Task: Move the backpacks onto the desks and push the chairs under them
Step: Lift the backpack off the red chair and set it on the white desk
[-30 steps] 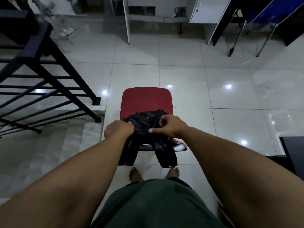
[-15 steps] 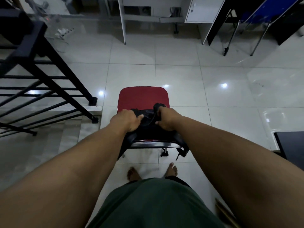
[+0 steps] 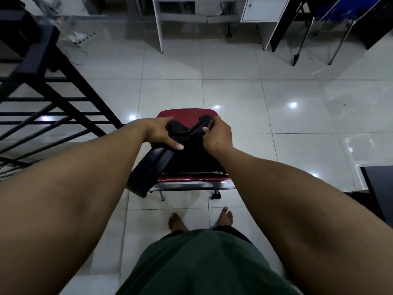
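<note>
Black backpack covering most of red chair seat

You stand in an office or classroom: glossy white floor tiles, white desks and a cabinet along the far wall, a red chair, a black stair railing on your left.

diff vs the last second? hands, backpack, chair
The black backpack, lifted clear of the seat a second ago, is back down on the red chair, one padded strap hanging over the near left edge. The left hand has opened its fist and now pinches the bag's left side. The right hand has shifted to a fold near the top. The chair, the railing and the bare feet have stayed put.
</note>
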A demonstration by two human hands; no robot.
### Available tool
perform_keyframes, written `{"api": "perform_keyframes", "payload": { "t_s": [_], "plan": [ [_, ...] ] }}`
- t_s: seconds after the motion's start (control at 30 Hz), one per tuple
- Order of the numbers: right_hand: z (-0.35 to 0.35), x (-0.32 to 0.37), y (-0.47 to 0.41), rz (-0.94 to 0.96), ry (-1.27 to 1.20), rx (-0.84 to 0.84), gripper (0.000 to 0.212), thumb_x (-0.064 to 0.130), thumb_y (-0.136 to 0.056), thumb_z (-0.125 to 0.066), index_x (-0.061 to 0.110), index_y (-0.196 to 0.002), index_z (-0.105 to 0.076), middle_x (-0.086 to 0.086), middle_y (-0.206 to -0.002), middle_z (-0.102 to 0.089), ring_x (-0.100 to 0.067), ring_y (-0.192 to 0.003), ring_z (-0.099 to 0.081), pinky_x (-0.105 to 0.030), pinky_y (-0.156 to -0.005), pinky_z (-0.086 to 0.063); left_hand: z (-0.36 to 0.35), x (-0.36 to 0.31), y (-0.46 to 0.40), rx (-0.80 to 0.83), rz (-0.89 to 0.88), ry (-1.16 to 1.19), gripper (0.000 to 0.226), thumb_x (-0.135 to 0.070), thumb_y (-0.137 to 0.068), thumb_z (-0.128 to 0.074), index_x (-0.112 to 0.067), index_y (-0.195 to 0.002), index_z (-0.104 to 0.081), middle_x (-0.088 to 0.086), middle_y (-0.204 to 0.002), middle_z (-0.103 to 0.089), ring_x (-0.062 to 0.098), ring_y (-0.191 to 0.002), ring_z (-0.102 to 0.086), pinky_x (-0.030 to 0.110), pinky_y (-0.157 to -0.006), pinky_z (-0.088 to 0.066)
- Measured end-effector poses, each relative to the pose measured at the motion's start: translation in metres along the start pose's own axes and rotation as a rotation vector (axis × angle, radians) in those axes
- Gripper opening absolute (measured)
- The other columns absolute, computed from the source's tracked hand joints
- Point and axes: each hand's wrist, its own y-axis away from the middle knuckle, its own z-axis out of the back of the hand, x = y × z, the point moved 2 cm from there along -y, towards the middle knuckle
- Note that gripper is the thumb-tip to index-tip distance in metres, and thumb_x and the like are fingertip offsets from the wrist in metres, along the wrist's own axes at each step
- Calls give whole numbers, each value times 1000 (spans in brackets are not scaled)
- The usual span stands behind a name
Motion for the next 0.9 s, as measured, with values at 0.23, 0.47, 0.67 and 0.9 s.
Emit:
{"api": "perform_keyframes", "payload": {
  "t_s": [0.23,0.47,0.67,0.9],
  "plan": [
    [-9,4,-1,31,75,32,19,17,-90,-64,20,-79,-49,7,-73,-55,-6,-62,-50,-31,-56,-38,9,-27,-6,0,-25,-749,76,-8,-75,-74,-26,-142,-43,6,-134,-51,30,-113,-57,45,-96,-50],
    [11,-4,-5,32,134,106,20,16,-86,-62,20,-101,-49,2,-98,-58,-19,-81,-56,-31,-68,-41,-3,-31,-11,-444,-155,-798,50,-21,-71,-82,-17,-114,-58,14,-120,-37,27,-70,-54,34,-65,-51],
    [9,-1,2,12,254,143,41,17,-83,-59,9,-123,-51,-13,-125,-54,-32,-116,-50,-46,-97,-48,-17,-39,-22,-489,-188,-911,35,-34,-76,-70,-20,-106,-59,9,-113,-55,30,-107,-51,37,-78,-42],
    [19,-15,-2,27,326,59,46,19,-83,-55,8,-127,-50,-14,-127,-46,-33,-118,-45,-42,-93,-48,-25,-60,-37,-605,-333,-608,12,-29,-73,-62,-21,-72,-53,-3,-66,-51,26,-64,-55,29,-58,-40]
  ]
}}
